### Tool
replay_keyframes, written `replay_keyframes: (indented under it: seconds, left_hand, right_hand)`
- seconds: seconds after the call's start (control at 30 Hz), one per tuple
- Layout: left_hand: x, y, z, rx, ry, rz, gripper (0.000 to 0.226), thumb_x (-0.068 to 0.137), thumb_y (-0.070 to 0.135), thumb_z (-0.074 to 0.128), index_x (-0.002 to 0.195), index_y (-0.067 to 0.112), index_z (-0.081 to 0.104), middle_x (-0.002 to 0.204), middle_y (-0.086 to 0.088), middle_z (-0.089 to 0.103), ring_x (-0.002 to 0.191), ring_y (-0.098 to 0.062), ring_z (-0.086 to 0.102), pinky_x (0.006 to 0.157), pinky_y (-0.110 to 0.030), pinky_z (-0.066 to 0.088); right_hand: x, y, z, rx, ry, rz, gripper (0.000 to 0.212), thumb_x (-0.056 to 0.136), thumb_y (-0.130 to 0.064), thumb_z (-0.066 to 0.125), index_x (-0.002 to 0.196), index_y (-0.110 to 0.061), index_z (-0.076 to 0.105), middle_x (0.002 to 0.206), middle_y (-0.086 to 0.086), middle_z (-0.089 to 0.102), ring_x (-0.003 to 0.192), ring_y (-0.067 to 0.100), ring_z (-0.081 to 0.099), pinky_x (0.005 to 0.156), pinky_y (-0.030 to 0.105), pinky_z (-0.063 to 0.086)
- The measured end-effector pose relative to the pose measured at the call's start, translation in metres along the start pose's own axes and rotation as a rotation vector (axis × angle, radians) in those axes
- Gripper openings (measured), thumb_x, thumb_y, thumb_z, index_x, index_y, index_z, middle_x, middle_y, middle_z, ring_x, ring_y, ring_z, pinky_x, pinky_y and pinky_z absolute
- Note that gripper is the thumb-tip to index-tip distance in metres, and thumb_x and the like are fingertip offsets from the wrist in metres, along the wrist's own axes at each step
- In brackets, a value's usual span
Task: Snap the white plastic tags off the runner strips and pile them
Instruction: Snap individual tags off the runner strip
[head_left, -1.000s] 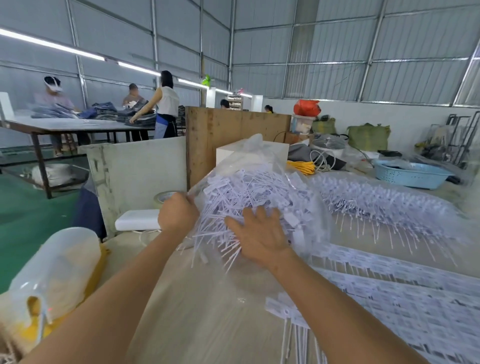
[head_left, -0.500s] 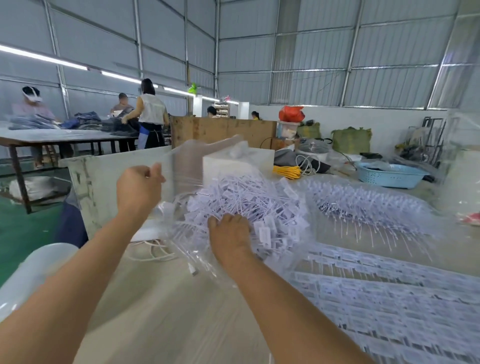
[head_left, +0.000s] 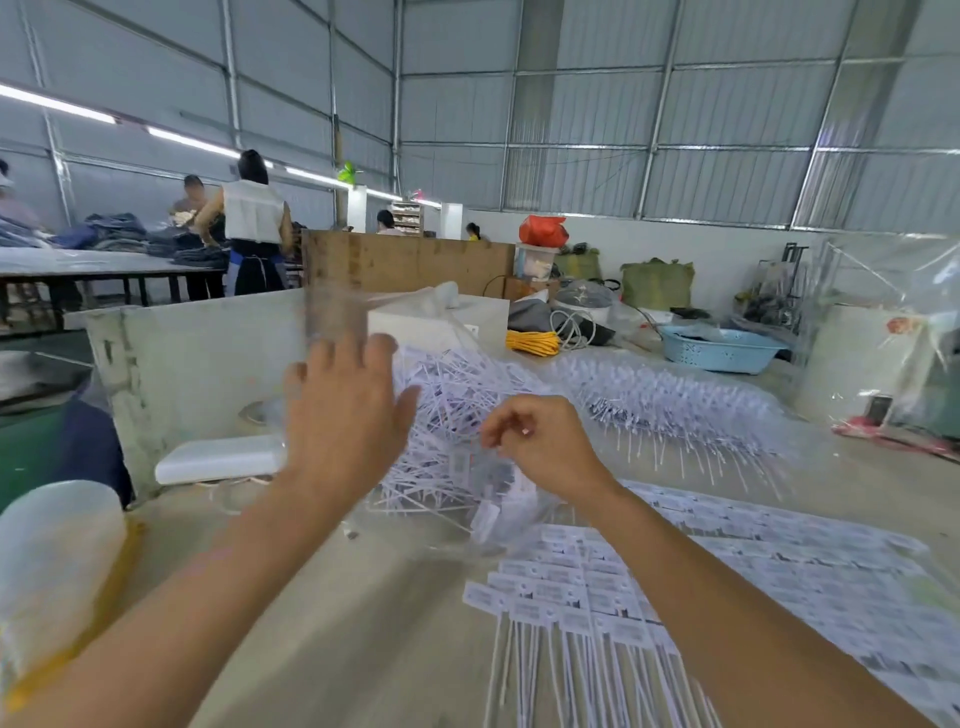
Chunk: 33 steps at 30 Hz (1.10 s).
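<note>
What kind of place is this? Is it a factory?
Probably a garment factory or packing workshop: a big metal-walled hall, workers at a long table stacked with folded jeans, and heaps of white plastic tags on this workbench.

The pile of tags (head_left: 457, 415) sits on the table (head_left: 363, 597) ahead of me. Right of the pile lie runner strips (head_left: 675, 405); behind it, a box (head_left: 441, 322); nearer me, flat sheets of tags (head_left: 675, 571).

Left hand (head_left: 345, 415) raised, fingers spread, right hand (head_left: 540, 441) loosely curled, forearms extended
</note>
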<state>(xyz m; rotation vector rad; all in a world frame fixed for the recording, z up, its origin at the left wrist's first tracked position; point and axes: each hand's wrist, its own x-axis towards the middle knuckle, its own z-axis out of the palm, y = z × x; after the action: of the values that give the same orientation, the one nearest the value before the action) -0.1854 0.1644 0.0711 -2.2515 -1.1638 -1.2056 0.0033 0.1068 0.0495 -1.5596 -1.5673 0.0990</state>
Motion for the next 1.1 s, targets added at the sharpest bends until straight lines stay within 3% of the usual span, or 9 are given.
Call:
replay_keyframes:
  seconds: [0.07, 0.17, 0.33, 0.43, 0.5, 0.6, 0.7, 0.83, 1.1]
  left_hand:
    - [-0.026, 0.033, 0.01, -0.248, -0.304, 0.182, 0.067, 0.08, 0.07, 0.037, 0.126, 0.023, 0.047, 0.124, -0.005, 0.053, 0.113, -0.03, 0.049, 0.09, -0.042, 0.039]
    - [-0.051, 0.038, 0.048, -0.005, -0.688, 0.337, 0.074, 0.082, 0.074, 0.035, 0.145, 0.042, 0.013, 0.156, 0.002, 0.014, 0.141, -0.027, 0.018, 0.11, -0.049, 0.019]
    - [-0.05, -0.02, 0.088, 0.285, -0.581, 0.441, 0.074, 0.095, 0.026, 0.046, 0.141, 0.056, -0.004, 0.155, 0.013, -0.019, 0.146, -0.016, 0.001, 0.111, -0.054, 0.016]
    - [-0.048, -0.034, 0.074, 0.276, -0.495, 0.464, 0.079, 0.075, 0.012, 0.071, 0.138, 0.045, 0.037, 0.153, 0.006, 0.014, 0.137, -0.023, 0.035, 0.098, -0.06, 0.033]
    - [-0.048, -0.029, 0.063, 0.312, -0.559, 0.431, 0.081, 0.071, 0.022, 0.077, 0.14, 0.037, 0.037, 0.153, 0.0, 0.022, 0.136, -0.028, 0.036, 0.097, -0.062, 0.033]
    - [-0.036, -0.001, 0.052, 0.474, -0.811, 0.292, 0.099, 0.08, 0.057, 0.059, 0.144, 0.04, -0.015, 0.157, 0.001, -0.018, 0.146, -0.026, -0.004, 0.111, -0.059, 0.013]
    - [-0.03, 0.066, 0.019, 0.559, -0.896, 0.256, 0.094, 0.083, 0.057, 0.052, 0.148, 0.032, -0.012, 0.158, -0.001, 0.008, 0.143, -0.031, 0.016, 0.11, -0.061, 0.012]
    - [-0.033, 0.166, 0.007, 0.139, -0.687, 0.489, 0.055, 0.094, 0.022, 0.042, 0.144, 0.03, 0.022, 0.14, 0.004, 0.044, 0.127, -0.021, 0.044, 0.108, -0.046, 0.027]
    - [-0.043, 0.29, 0.083, -0.253, -0.909, 0.692, 0.056, 0.1, 0.047, 0.025, 0.15, 0.022, 0.016, 0.156, -0.004, 0.021, 0.14, -0.025, 0.025, 0.112, -0.048, 0.021]
  right_hand:
    - [-0.005, 0.009, -0.012, -0.218, -0.089, -0.009, 0.032, 0.083, 0.007, 0.048, 0.093, -0.012, 0.072, 0.095, -0.001, 0.071, 0.09, 0.009, 0.065, 0.08, 0.025, 0.05]
    - [-0.018, 0.025, -0.028, -0.57, -0.443, -0.001, 0.037, 0.094, -0.01, 0.048, 0.129, -0.016, 0.058, 0.141, 0.008, 0.048, 0.129, 0.022, 0.044, 0.103, 0.031, 0.036]
    - [-0.051, 0.03, -0.087, -0.401, -0.142, -0.036, 0.036, 0.093, -0.018, 0.057, 0.129, -0.018, 0.056, 0.135, 0.002, 0.053, 0.122, 0.013, 0.048, 0.1, 0.009, 0.03]
    - [-0.093, 0.054, -0.138, -0.502, -0.099, 0.113, 0.033, 0.092, -0.015, 0.058, 0.126, -0.014, 0.059, 0.127, 0.002, 0.059, 0.115, 0.013, 0.054, 0.092, 0.004, 0.032]
    - [-0.128, 0.077, -0.163, -0.642, -0.183, 0.317, 0.037, 0.095, -0.023, 0.054, 0.131, -0.016, 0.054, 0.136, 0.001, 0.052, 0.125, 0.017, 0.048, 0.102, 0.019, 0.031]
    - [-0.172, 0.099, -0.183, -0.667, -0.223, 0.51, 0.043, 0.096, -0.032, 0.051, 0.135, -0.014, 0.049, 0.14, 0.005, 0.049, 0.127, 0.02, 0.046, 0.102, 0.024, 0.032]
    - [-0.198, 0.113, -0.19, -0.599, -0.223, 0.596, 0.046, 0.097, -0.031, 0.05, 0.129, 0.001, 0.051, 0.136, 0.016, 0.049, 0.128, 0.032, 0.044, 0.106, 0.036, 0.033]
    - [-0.213, 0.124, -0.189, -0.709, -0.248, 0.597, 0.059, 0.097, -0.051, 0.037, 0.146, -0.017, 0.035, 0.157, 0.006, 0.021, 0.145, 0.018, 0.015, 0.116, 0.03, 0.012]
    - [-0.216, 0.125, -0.188, -0.752, -0.277, 0.618, 0.061, 0.097, -0.056, 0.029, 0.148, -0.023, 0.027, 0.159, 0.0, 0.012, 0.146, 0.017, 0.01, 0.116, 0.043, 0.02]
